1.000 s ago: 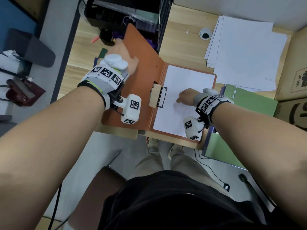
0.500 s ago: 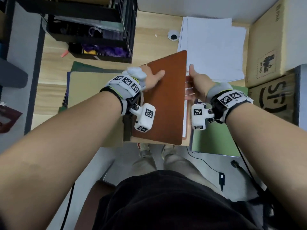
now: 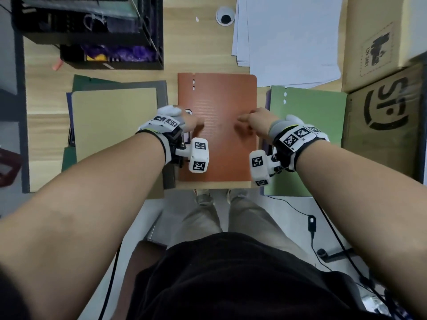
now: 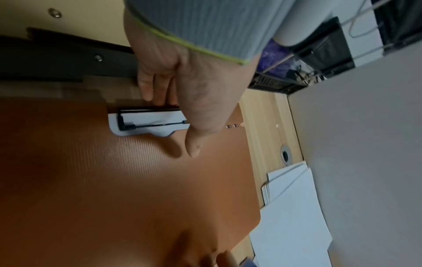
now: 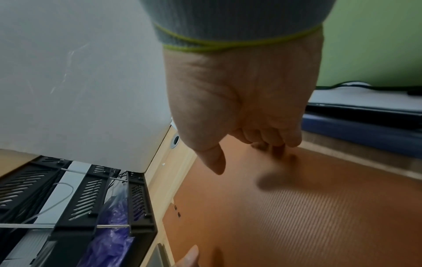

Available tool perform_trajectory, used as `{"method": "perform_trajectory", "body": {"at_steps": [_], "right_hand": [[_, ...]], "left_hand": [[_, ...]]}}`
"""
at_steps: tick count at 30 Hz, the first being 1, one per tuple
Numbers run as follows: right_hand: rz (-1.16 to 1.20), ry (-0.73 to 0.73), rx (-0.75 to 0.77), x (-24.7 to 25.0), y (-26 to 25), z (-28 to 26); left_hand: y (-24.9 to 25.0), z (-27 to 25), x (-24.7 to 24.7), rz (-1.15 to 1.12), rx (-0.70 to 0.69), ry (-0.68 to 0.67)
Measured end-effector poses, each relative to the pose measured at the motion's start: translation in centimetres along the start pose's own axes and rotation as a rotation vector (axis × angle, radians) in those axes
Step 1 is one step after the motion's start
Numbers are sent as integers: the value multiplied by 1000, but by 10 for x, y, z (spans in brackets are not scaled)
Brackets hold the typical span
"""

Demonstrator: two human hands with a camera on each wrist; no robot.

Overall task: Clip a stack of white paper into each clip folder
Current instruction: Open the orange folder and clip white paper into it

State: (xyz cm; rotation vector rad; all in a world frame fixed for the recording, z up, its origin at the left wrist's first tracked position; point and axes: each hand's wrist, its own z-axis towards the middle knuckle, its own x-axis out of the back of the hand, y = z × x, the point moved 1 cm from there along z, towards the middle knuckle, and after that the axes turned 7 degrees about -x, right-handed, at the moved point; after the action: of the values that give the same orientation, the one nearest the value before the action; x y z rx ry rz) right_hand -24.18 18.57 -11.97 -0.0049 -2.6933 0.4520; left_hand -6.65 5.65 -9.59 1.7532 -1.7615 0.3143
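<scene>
An orange-brown clip folder (image 3: pixel 217 95) lies closed on the desk in front of me. My left hand (image 3: pixel 191 121) is at its left spine edge, with the thumb (image 4: pixel 193 150) on the cover and the fingers (image 4: pixel 146 90) straight against the edge beside the black clip (image 4: pixel 148 110). White paper (image 4: pixel 148 117) shows through the cover's cutout there. My right hand (image 3: pixel 251 118) presses its fingertips (image 5: pixel 274 144) on the cover (image 5: pixel 297 207) near the right edge, holding nothing. A loose stack of white paper (image 3: pixel 288 38) lies at the back right.
A green folder (image 3: pixel 307 125) lies right of the orange one. A tan folder (image 3: pixel 113 121) tops a pile on the left. A black rack (image 3: pixel 92 31) stands back left, cardboard boxes (image 3: pixel 381 100) far right. The desk's front edge (image 3: pixel 215 185) is just below the folder.
The orange cover swung shut over the clipped paper. Both hands came down onto the closed cover, the left at the spine and the right near the right edge.
</scene>
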Motion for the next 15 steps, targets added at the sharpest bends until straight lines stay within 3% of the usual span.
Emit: {"method": "perform_trajectory", "body": {"at_steps": [3, 7, 12, 15], "right_hand": [[44, 13, -15, 2, 0, 1], [82, 23, -21, 5, -1, 1], [76, 35, 6, 20, -10, -9], [114, 122, 51, 42, -17, -13]], "left_hand": [[-14, 15, 1, -46, 56, -37], [-34, 53, -4, -158, 50, 48], [-6, 29, 20, -277, -60, 182], [23, -8, 45, -387, -122, 174]]}}
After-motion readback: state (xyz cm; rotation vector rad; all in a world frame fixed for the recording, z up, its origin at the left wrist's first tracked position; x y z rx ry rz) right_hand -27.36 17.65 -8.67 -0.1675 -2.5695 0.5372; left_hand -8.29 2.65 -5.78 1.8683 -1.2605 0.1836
